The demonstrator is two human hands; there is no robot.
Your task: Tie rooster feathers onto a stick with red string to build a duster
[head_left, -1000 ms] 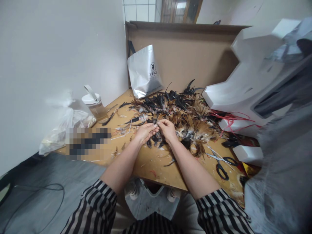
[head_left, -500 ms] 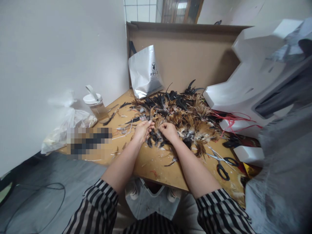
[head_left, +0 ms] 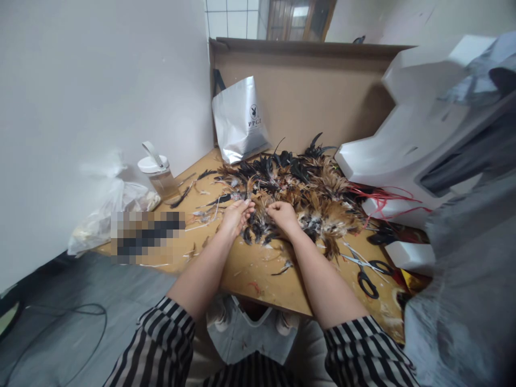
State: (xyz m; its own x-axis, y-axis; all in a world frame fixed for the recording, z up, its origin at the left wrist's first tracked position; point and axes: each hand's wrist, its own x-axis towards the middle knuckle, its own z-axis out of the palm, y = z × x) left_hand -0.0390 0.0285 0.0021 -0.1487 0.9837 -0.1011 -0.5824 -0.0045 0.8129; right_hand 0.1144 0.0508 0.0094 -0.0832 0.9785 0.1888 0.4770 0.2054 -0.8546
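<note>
A heap of brown and black feathers (head_left: 290, 172) spreads over the wooden table. At its near left side, my left hand (head_left: 237, 215) is closed in a pinch on a feather (head_left: 249, 189) that sticks up from the fingertips. A short way to the right, my right hand (head_left: 283, 215) is closed too, thumb and fingers pressed together over the pile. Whatever lies in that pinch is too small to make out. The two hands are apart, with feathers between and behind them.
Black-handled scissors (head_left: 367, 277) lie at the right, near red strings (head_left: 387, 196) and white foam (head_left: 365, 153). A silver bag (head_left: 237, 121) stands behind the feathers. On the left are a lidded bottle (head_left: 161, 177) and a plastic bag (head_left: 121, 207). Cardboard (head_left: 306, 91) walls the back.
My right hand has shifted slightly to the right, away from the left one. My left hand stays almost in place, with the feather still in its fingers.
</note>
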